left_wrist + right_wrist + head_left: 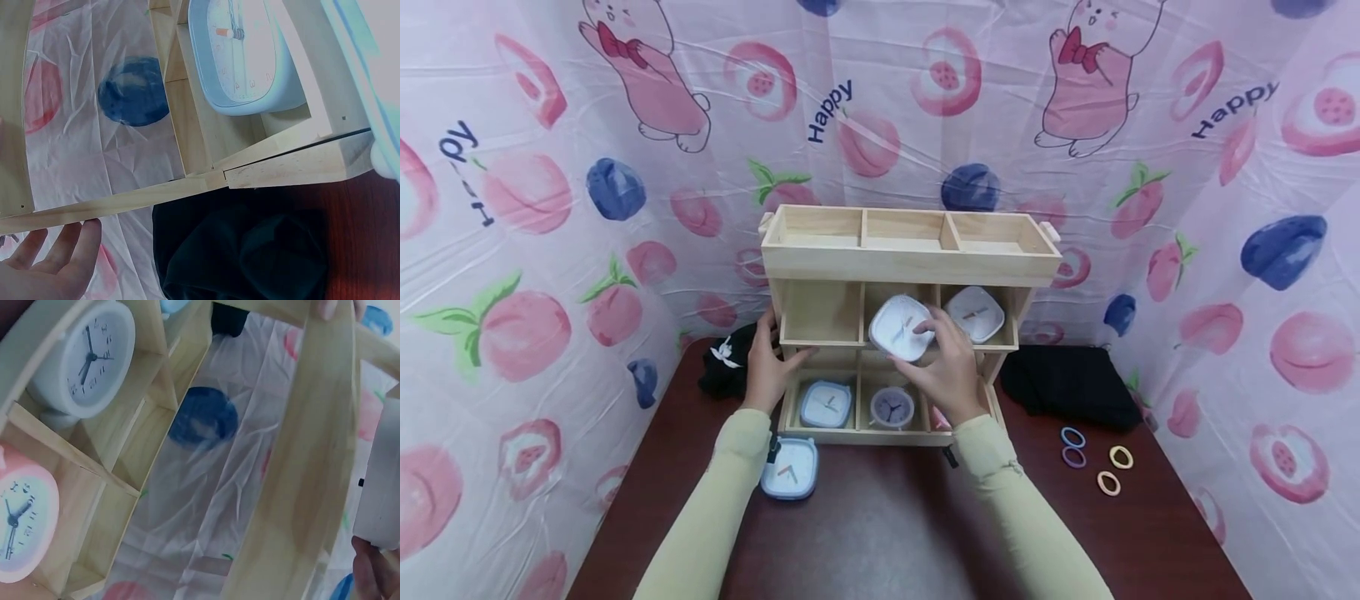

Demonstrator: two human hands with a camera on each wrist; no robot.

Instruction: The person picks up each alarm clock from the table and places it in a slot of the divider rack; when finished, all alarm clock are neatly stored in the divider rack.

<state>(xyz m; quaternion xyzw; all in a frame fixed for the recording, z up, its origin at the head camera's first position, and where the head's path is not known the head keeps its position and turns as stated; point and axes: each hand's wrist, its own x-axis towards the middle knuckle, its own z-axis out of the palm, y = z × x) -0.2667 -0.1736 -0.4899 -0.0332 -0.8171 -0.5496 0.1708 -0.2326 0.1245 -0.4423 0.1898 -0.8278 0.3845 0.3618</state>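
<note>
My right hand point(951, 375) pinches a white square alarm clock point(895, 329) between thumb and fingers. It holds the clock, tilted, at the middle compartment of a three-tier wooden organizer's point(910, 265) middle tier. Beside it, another white clock point(976, 315) stands in that tier's right compartment. My left hand point(765, 367) grips the tier's left corner, fingers point(84, 256) against the side and thumb at the front. The bottom tier holds a blue clock point(826, 406), a round pale clock point(892, 408) and a pink clock point(28, 515), the last mostly hidden by my right arm in the head view.
Another blue clock point(792, 471) lies on the dark table before the organizer, near my left wrist. Black cloth point(1067, 387) lies at the right, above several colored rings point(1073, 457). A black bundle point(730, 362) sits at the left. Printed curtains surround the table.
</note>
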